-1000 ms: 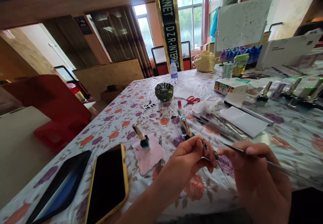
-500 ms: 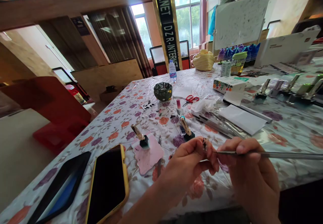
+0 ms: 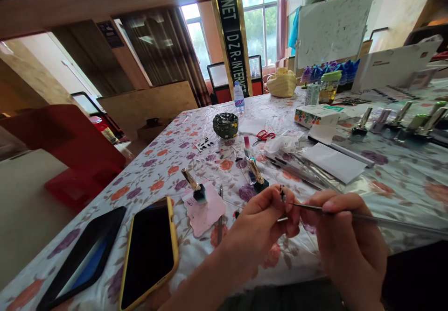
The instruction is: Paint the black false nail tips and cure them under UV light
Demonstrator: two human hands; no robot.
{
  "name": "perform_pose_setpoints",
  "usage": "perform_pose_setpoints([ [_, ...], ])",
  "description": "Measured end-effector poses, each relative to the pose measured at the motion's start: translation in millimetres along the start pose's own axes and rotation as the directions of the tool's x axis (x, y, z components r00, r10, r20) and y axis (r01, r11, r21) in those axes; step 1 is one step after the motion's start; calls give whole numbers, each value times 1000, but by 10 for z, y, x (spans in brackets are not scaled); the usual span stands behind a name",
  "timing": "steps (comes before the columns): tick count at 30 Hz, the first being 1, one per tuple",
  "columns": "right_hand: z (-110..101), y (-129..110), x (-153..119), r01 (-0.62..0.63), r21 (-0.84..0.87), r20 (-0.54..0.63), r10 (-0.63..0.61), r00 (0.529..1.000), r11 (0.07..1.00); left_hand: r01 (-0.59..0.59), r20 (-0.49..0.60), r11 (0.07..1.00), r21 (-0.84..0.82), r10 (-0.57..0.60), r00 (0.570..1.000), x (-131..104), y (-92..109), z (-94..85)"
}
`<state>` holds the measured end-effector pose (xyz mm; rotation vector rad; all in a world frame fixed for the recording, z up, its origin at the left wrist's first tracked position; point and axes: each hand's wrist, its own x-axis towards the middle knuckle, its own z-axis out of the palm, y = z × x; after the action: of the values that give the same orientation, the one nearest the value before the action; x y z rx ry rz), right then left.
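Note:
My left hand [image 3: 268, 217] is closed, pinching a small false nail [image 3: 283, 193] with dark marks between thumb and fingertips. In my right hand [image 3: 350, 241] is a thin-tipped nail art brush [image 3: 392, 223], gripped like a pen. Its point reaches left to just beside the false nail; whether they touch I cannot tell. Beyond my left hand stands a nail polish bottle [image 3: 258, 175] with a gold cap. A second polish bottle [image 3: 198, 192] rests on a pink wavy-edged plate [image 3: 206, 215], and a slim tool [image 3: 220, 222] lies along the plate's right edge.
A yellow-cased phone [image 3: 150, 255] and a dark tablet-like object [image 3: 84, 259] lie at left. Farther back are a woven basket [image 3: 225, 125], red-handled scissors [image 3: 266, 135], a water bottle [image 3: 239, 98] and white paper [image 3: 334, 162]. Several polish bottles [image 3: 399, 117] stand at right.
The brush has tilted, its handle end lower and its tip shifted slightly left and up, nearer the false nail. My left hand keeps its pinch almost in place.

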<state>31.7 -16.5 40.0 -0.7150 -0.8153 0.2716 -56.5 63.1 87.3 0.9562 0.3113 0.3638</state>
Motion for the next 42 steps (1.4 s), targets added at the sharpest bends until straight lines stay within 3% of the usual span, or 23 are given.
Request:
perform_pose_setpoints([
  [13, 7, -22, -14, -34, -61, -59, 30, 998, 998, -28, 49, 999, -38, 30, 998, 4, -49, 3],
  [42, 38, -63, -12, -18, -117, -67, 10, 998, 993, -70, 31, 995, -73, 73, 997, -12, -51, 32],
])
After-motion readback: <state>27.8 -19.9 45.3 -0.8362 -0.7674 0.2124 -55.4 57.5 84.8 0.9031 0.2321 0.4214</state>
